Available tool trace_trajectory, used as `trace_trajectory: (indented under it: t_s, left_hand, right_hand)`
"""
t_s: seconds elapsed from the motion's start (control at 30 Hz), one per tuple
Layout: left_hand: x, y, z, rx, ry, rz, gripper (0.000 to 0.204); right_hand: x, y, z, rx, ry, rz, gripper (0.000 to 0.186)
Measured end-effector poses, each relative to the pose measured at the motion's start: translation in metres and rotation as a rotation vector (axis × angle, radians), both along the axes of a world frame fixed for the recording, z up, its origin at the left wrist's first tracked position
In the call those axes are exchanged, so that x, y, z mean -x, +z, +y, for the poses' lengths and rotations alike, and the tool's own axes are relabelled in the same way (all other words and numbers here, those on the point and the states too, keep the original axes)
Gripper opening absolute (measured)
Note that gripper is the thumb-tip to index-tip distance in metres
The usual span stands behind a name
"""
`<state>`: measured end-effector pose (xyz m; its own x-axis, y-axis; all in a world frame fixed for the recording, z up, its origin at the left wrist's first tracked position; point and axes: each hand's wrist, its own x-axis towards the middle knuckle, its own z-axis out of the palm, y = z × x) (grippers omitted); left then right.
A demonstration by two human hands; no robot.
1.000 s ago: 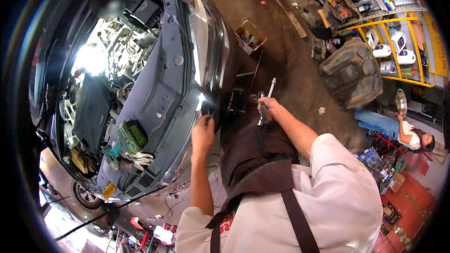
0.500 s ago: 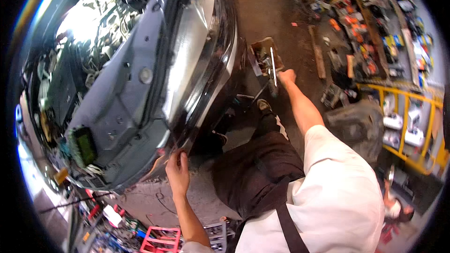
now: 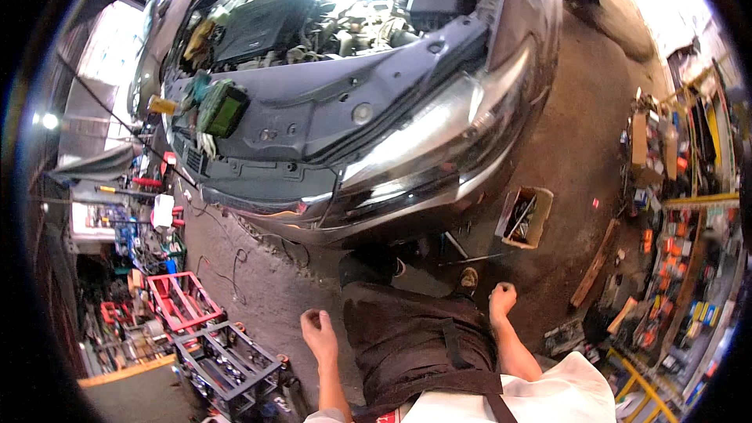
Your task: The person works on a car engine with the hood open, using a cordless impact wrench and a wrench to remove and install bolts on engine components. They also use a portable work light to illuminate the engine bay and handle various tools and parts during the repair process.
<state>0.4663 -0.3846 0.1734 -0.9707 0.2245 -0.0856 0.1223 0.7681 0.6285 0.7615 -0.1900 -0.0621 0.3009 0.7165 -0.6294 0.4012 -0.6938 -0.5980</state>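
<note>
A dark car (image 3: 313, 110) stands ahead with its hood raised, its engine bay exposed and its headlight (image 3: 446, 137) facing me. My left hand (image 3: 319, 333) hangs in the air below the front bumper (image 3: 368, 227), fingers loosely bent and apart, holding nothing visible. On the right, my right hand (image 3: 503, 298) is curled closed beside my apron (image 3: 415, 337); no tool shows in it. Beyond that hand, an open cardboard box (image 3: 538, 219) on the floor holds metal tools. Two thin rods (image 3: 456, 245) lie between the box and my feet.
A green-cased device (image 3: 223, 110) rests on the car's front panel. At lower left stand a red metal frame (image 3: 184, 300) and a grey crate (image 3: 227, 368). Crowded shelving (image 3: 674, 266) lines the right side, with a wooden plank (image 3: 595, 262) on the floor before it.
My view has swung right and back from the car. The left hand has come off the bumper edge. The right hand has drawn back from the box, and the long shiny tool beside it has gone.
</note>
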Motion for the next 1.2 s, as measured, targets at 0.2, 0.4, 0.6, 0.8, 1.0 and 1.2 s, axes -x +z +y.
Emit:
trace_trajectory:
  t_s: [0.2, 0.4, 0.6, 0.8, 1.0, 1.2]
  left_hand:
    - [0.03, 0.026, 0.031, -0.022, 0.095, 0.252, 0.019]
    - [0.127, 0.076, 0.159, -0.314, -0.312, 0.501, 0.009]
    - [0.201, 0.133, 0.277, -0.548, -0.517, 0.327, 0.017]
    - [0.255, 0.145, 0.373, -0.467, -0.665, 0.2, 0.016]
    - [0.331, 0.111, 0.507, -0.519, -0.448, -0.128, 0.015]
    - [0.389, -0.041, 0.606, 0.092, -1.002, -0.415, 0.03]
  right_hand:
    - [0.106, 0.189, 0.17, -1.042, 0.314, 0.038, 0.011]
    - [0.239, 0.321, 0.286, -1.56, 0.712, 0.073, 0.013]
    - [0.306, 0.334, 0.342, -1.143, 0.865, -0.306, 0.012]
    - [0.319, 0.336, 0.33, -1.135, 1.023, -0.654, 0.007]
    - [0.323, 0.339, 0.332, -1.077, 1.025, -0.629, 0.011]
    - [0.33, 0.343, 0.334, -1.046, 1.023, -0.572, 0.014]
